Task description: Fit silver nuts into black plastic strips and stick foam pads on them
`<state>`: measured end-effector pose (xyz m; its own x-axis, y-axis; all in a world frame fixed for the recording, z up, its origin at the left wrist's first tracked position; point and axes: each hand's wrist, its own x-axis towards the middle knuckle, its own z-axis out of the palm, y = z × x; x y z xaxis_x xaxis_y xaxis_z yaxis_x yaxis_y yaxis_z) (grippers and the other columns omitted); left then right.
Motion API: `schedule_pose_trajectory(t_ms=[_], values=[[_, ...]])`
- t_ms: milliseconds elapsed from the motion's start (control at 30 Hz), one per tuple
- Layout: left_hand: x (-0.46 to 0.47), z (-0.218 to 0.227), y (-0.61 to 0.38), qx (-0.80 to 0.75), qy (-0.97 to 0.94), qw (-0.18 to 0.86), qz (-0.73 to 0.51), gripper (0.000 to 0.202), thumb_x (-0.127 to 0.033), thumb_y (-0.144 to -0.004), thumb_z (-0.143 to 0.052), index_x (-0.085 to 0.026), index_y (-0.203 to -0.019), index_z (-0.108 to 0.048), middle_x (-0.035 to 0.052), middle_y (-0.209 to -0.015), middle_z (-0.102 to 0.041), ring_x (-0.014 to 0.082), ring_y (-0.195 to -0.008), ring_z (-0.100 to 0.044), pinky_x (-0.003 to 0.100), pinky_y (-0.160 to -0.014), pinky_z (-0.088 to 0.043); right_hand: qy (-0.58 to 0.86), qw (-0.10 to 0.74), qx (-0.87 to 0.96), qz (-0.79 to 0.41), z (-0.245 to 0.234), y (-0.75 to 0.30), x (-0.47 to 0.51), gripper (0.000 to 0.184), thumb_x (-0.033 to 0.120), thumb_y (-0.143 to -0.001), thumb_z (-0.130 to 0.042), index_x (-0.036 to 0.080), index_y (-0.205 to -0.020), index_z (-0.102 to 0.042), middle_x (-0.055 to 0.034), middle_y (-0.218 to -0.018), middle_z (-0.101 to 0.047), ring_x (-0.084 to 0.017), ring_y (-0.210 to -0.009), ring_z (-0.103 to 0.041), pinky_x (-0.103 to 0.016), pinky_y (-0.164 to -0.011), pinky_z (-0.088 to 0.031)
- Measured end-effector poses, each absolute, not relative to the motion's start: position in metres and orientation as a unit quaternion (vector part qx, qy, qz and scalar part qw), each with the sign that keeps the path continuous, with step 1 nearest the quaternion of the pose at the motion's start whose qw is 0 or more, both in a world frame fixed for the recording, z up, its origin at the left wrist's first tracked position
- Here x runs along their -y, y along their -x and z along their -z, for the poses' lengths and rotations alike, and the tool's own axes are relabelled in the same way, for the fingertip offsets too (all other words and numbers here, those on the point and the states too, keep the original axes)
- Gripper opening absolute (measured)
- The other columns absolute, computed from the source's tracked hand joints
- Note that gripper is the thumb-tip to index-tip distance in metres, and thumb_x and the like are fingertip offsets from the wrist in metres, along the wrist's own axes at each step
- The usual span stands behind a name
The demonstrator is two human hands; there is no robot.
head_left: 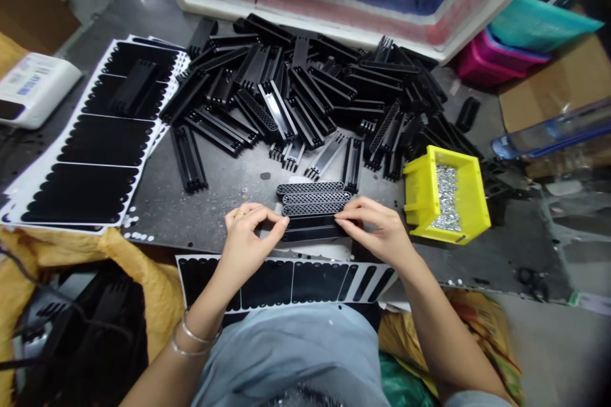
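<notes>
at worktop [200, 229], left hand [245, 245], right hand [377, 229] pinch black strip [310, 224]

The dark grey surface [224, 172] carries a large loose heap of black plastic grille pieces [305, 89], many lying crossed over one another. Just left of the heap lie stacked white sheets of black die-cut pads [95, 133], and to its right stands a yellow plastic bin [420, 194] of small silver parts. Black mesh strips [312, 200] lie side by side near the front edge.
</notes>
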<state>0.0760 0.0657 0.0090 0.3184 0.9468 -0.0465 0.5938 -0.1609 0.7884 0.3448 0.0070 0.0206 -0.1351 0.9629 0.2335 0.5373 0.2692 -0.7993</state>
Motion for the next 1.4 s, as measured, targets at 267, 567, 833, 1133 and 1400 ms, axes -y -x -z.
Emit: schedule_pose_trajectory(t_ms=[267, 567, 833, 1133, 1400], values=[[-0.050, -0.019, -0.075, -0.505, -0.749, 0.274, -0.329, 0.015, -0.029, -0.095, -0.068, -0.024, -0.080, -0.070, -0.0001, -0.086, -0.076, 0.0215, -0.094, -0.066, 0.044, -0.102, -0.041, 0.639, 0.341, 0.675, -0.143, -0.040, -0.367, 0.029, 0.022, 0.025, -0.101, -0.063, 0.025, -0.121, -0.072, -0.0072, -0.103, -0.065, -0.019, -0.086, -0.066, -0.034, -0.075, -0.058], [0.000, -0.036, -0.164, -0.241, -0.852, 0.411, -0.219, 0.026, -0.035, -0.105, -0.057, -0.021, -0.124, -0.067, 0.0046, -0.108, -0.077, 0.0228, -0.101, -0.066, 0.040, -0.091, -0.045, 0.616, 0.385, 0.650, -0.225, -0.047, -0.365, 0.100, 0.018, 0.015, -0.097, -0.067, 0.026, -0.110, -0.072, -0.0050, -0.106, -0.072, -0.018, -0.092, -0.071, -0.031, -0.078, -0.060], [-0.008, -0.037, -0.170, -0.273, -0.831, 0.421, -0.241, 0.023, -0.023, -0.108, -0.047, -0.020, -0.107, -0.069, 0.0022, -0.096, -0.072, 0.0179, -0.089, -0.063, 0.035, -0.080, -0.038, 0.614, 0.454, 0.637, -0.105, -0.020, -0.338, 0.091, 0.049, 0.007, -0.093, -0.068, 0.028, -0.138, -0.066, -0.0109, -0.120, -0.066, -0.023, -0.105, -0.068, -0.039, -0.088, -0.060], [-0.005, -0.017, -0.175, -0.313, -0.851, 0.280, -0.315, 0.023, -0.023, -0.107, -0.051, -0.017, -0.094, -0.068, 0.0003, -0.077, -0.067, 0.0156, -0.071, -0.056, 0.035, -0.074, -0.034, 0.617, 0.460, 0.614, -0.174, -0.037, -0.359, 0.106, 0.028, 0.008, -0.091, -0.071, 0.028, -0.109, -0.078, -0.0070, -0.111, -0.070, -0.024, -0.103, -0.069, -0.040, -0.089, -0.058], [-0.006, -0.019, -0.160, -0.305, -0.846, 0.235, -0.370, 0.013, -0.026, -0.103, -0.061, -0.020, -0.112, -0.069, 0.0016, -0.101, -0.078, 0.0169, -0.090, -0.068, 0.037, -0.090, -0.036, 0.638, 0.493, 0.555, -0.205, -0.061, -0.351, 0.048, 0.037, 0.017, -0.094, -0.070, 0.034, -0.127, -0.070, -0.0040, -0.113, -0.063, -0.016, -0.085, -0.069, -0.033, -0.075, -0.060]])
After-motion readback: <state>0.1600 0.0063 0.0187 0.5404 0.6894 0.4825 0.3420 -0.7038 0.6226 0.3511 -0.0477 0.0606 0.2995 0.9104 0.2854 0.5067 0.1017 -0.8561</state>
